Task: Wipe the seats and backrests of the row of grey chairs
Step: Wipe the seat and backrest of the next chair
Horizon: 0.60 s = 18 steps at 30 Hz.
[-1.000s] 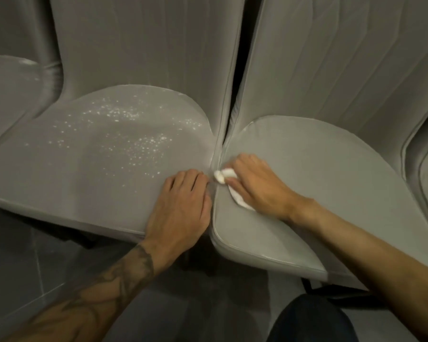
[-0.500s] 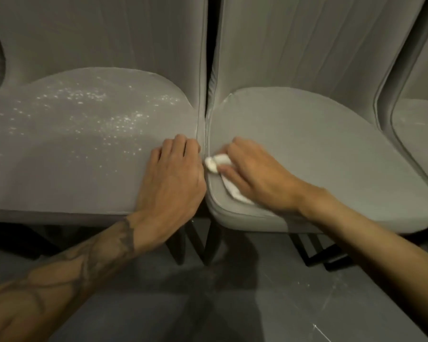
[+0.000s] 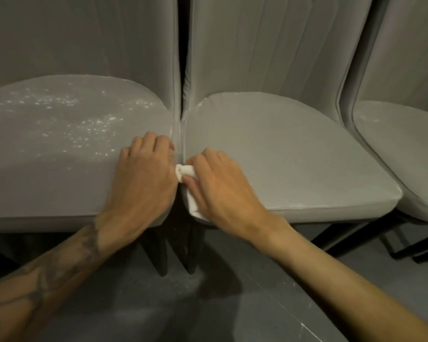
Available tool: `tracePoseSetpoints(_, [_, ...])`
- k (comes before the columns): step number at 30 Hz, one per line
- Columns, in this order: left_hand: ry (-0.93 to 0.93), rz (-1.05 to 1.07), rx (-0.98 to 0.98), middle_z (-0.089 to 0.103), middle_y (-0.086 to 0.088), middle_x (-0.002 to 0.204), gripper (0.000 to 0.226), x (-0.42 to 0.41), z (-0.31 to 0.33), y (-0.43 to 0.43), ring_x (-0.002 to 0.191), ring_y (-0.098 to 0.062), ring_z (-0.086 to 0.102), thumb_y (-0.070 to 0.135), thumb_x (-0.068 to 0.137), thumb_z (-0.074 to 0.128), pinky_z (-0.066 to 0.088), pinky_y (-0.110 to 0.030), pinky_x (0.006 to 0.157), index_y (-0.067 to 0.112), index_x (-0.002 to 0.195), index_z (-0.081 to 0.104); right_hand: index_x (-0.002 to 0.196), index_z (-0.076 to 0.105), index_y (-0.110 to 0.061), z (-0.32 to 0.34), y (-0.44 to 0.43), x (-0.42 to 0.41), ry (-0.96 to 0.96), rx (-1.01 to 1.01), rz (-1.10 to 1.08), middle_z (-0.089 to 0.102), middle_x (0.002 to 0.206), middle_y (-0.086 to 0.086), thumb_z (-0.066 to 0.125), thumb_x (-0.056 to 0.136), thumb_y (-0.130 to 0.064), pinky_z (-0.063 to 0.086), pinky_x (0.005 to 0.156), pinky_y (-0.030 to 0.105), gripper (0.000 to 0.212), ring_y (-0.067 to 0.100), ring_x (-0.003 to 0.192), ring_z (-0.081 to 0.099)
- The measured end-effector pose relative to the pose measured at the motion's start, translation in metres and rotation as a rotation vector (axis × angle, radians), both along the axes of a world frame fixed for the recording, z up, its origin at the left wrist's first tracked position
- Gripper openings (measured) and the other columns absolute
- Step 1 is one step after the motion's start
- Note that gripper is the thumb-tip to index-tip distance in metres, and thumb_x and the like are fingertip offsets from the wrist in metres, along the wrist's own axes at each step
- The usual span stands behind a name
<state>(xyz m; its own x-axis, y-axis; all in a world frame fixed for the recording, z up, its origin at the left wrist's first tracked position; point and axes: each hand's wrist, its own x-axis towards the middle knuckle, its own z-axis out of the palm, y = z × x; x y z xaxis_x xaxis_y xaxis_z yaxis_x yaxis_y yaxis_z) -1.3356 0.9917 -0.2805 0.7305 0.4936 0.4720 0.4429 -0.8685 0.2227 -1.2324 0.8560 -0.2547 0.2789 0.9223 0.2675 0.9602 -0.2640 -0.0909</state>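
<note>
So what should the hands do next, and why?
Probably sweep the white cloth, pinched in the right hand at the gap, leftward onto the left seat: it is dotted with pale specks, while the middle seat looks clean. The left hand resting on that seat's edge would have to lift.

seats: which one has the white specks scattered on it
The left seat, under the left hand: pale specks dot its surface. The middle seat, where the right hand holds the white cloth, and the right seat show no such scatter.
</note>
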Motion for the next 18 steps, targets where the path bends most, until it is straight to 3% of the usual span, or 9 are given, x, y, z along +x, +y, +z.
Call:
tracePoseSetpoints(3, [0.002,0.005,0.034,0.056,-0.014,0.104,0.03,0.0,0.001,0.001,0.089,-0.029,0.048,0.021,0.105,0.03,0.027,-0.036,0.079,0.01,0.107,0.057,0.118,0.056,-0.018,-0.006,-0.04,0.006,0.041,0.021,0.044,0.051,0.107,0.002,0.039,0.108,-0.035,0.04,0.08,0.043,0.027,0.021,0.09,0.044])
tracePoseSetpoints(8, [0.011,0.0,0.009,0.055,-0.012,0.102,0.029,0.001,0.002,-0.001,0.088,-0.022,0.04,0.025,0.104,0.03,0.028,-0.037,0.08,0.011,0.106,0.055,0.116,0.055,-0.021,-0.012,-0.068,0.011,0.027,0.076,-0.067,0.048,0.104,-0.002,0.041,0.107,-0.034,0.04,0.076,0.043,0.021,0.019,0.086,0.041])
tracePoseSetpoints(13, [0.034,0.005,-0.002,0.055,-0.014,0.105,0.032,0.001,0.001,-0.002,0.092,-0.03,0.049,0.026,0.103,0.028,0.032,-0.04,0.082,0.01,0.108,0.055,0.114,0.055,-0.02,-0.013,-0.032,-0.007,-0.011,0.044,-0.024,0.05,0.105,0.0,0.036,0.107,-0.037,0.04,0.08,0.042,0.027,0.02,0.088,0.043])
tracePoseSetpoints(18, [0.055,0.037,0.021,0.053,-0.009,0.105,0.029,0.001,0.003,-0.005,0.092,-0.028,0.048,0.029,0.106,0.029,0.035,-0.043,0.082,0.014,0.107,0.053,0.117,0.056,-0.02,-0.015,-0.086,0.015,0.006,0.092,-0.038,0.049,0.103,-0.002,0.042,0.106,-0.033,0.038,0.074,0.04,0.022,0.019,0.084,0.041])
